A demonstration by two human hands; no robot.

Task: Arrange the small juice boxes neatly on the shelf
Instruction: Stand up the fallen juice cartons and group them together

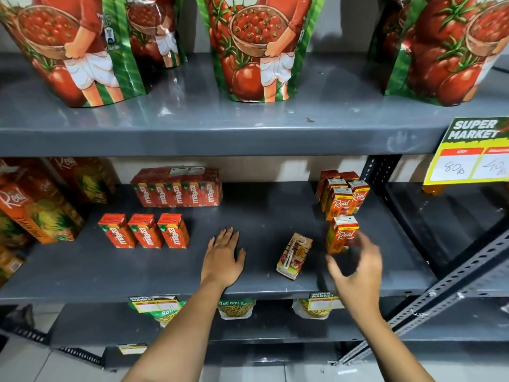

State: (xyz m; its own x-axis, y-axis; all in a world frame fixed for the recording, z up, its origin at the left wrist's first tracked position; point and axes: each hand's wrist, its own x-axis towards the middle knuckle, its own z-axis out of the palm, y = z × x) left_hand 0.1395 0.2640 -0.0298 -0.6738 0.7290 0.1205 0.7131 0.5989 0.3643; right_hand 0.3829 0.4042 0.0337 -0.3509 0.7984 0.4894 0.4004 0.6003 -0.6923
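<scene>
Both forearms reach up from the bottom edge toward the middle shelf (137,274). Left hand (223,257) lies flat, palm down on the grey shelf surface, fingers straight and slightly spread, holding nothing. Right hand (358,268) hovers over the shelf front, motion-blurred, fingers curled loosely and spread wide, empty; fingertips are just beside the front Real box (343,234) but contact cannot be told.

Left to right on the middle shelf: big Real cartons (35,205) at the far left, some tilted. Three Maaza boxes (144,230) stand upright in a tight row near the front, touching side by side. Behind them a wrapped Maaza pack (176,187) sits near the back wall. Between the hands a fallen box (294,256) lies on its side, straw side up, well apart from the Maaza row. Front Real box stands upright just right of it. Behind that, a Real cluster (343,194) of small boxes stands close together toward the back right.

Tomato pouches (256,48) stand on the upper shelf. Price sign (471,153) hangs at the right edge. Snack bags (237,308) show below.
</scene>
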